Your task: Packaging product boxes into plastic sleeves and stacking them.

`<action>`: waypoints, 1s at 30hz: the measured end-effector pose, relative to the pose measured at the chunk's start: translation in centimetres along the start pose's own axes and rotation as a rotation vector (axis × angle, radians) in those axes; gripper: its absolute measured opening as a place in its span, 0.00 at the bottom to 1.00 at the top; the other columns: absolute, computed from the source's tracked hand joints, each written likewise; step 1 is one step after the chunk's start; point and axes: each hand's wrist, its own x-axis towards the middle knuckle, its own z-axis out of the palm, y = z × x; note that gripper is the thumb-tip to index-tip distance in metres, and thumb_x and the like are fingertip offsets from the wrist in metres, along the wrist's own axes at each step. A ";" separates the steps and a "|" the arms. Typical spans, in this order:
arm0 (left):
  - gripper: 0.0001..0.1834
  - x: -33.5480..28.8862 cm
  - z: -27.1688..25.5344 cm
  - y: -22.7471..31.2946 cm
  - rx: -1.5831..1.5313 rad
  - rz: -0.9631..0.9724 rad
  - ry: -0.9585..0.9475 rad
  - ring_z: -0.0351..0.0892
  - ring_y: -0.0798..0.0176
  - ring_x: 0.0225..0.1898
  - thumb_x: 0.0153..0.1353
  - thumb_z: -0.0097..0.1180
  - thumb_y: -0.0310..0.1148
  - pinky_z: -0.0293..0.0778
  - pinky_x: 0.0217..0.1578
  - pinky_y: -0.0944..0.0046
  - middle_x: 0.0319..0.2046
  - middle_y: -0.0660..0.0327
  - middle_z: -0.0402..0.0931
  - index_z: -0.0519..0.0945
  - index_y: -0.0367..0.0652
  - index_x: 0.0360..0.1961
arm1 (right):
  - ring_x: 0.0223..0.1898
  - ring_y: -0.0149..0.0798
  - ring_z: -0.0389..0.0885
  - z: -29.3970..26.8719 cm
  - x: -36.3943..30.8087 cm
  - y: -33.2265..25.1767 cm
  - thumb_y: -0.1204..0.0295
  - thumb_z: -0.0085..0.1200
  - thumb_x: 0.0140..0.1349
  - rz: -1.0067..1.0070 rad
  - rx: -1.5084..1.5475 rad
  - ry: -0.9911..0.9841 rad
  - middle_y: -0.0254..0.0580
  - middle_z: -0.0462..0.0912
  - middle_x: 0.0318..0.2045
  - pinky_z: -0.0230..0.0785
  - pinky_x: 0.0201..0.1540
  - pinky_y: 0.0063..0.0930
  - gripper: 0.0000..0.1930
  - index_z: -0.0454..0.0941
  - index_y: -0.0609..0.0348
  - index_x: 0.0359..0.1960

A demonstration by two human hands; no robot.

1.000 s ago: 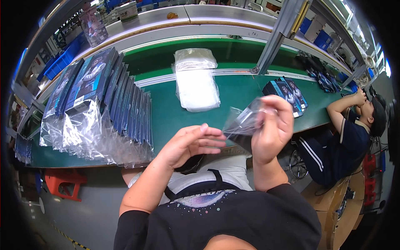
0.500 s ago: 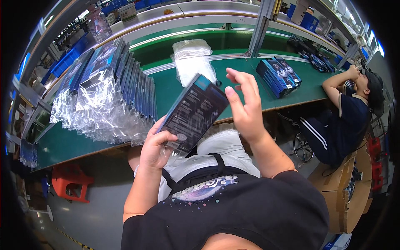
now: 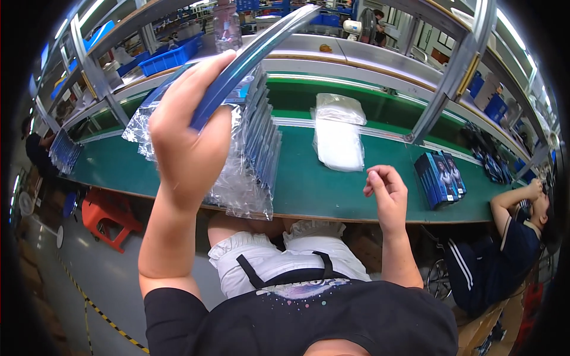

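Note:
My left hand is raised on the left, its fingers and thumb closed around a flat dark-blue box in clear plastic wrap. That box is tilted and seen nearly edge-on, its far end pointing up and to the right. Below and behind it, a long row of similar bagged boxes leans together on the green table. My right hand is over the table's front part, fingers curled in toward the thumb, with nothing visible in them. Beyond it lies a pile of clear plastic bags.
Several blue boxes stand at the right of the table, near a seated co-worker. Dark items lie behind them. A metal-framed shelf with a blue bin spans the back. An orange stool stands at lower left.
My left hand has lifted the box up and to the left, turning it edge-on. My right hand has dropped away from beside the box and its fingers have curled. The view has shifted.

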 end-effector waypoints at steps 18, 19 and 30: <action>0.52 6.1 -4.9 -10.7 -0.200 -0.432 -0.302 0.44 0.53 0.70 0.56 0.40 0.69 0.41 0.66 0.56 0.66 0.45 0.50 0.54 0.31 0.65 | 0.57 0.43 0.62 7.4 5.7 2.7 0.47 0.38 0.66 0.111 0.021 -0.378 0.51 0.61 0.59 0.55 0.59 0.33 0.35 0.51 0.58 0.66; 0.52 6.1 -6.1 -12.2 -0.103 -0.441 -0.093 0.45 0.53 0.69 0.56 0.40 0.70 0.42 0.66 0.55 0.66 0.46 0.51 0.55 0.32 0.65 | 0.57 0.43 0.62 8.3 6.1 2.6 0.47 0.38 0.66 0.118 0.034 -0.392 0.51 0.61 0.59 0.55 0.59 0.33 0.35 0.51 0.58 0.66; 0.42 -5.8 -6.4 -33.0 -1.314 -1.121 -0.105 0.71 0.51 0.53 0.60 0.42 0.64 0.72 0.51 0.52 0.56 0.45 0.66 0.61 0.38 0.61 | 0.67 0.56 0.48 18.2 10.1 2.8 0.26 0.21 0.54 0.314 0.167 -0.196 0.63 0.47 0.66 0.45 0.64 0.49 0.53 0.37 0.59 0.69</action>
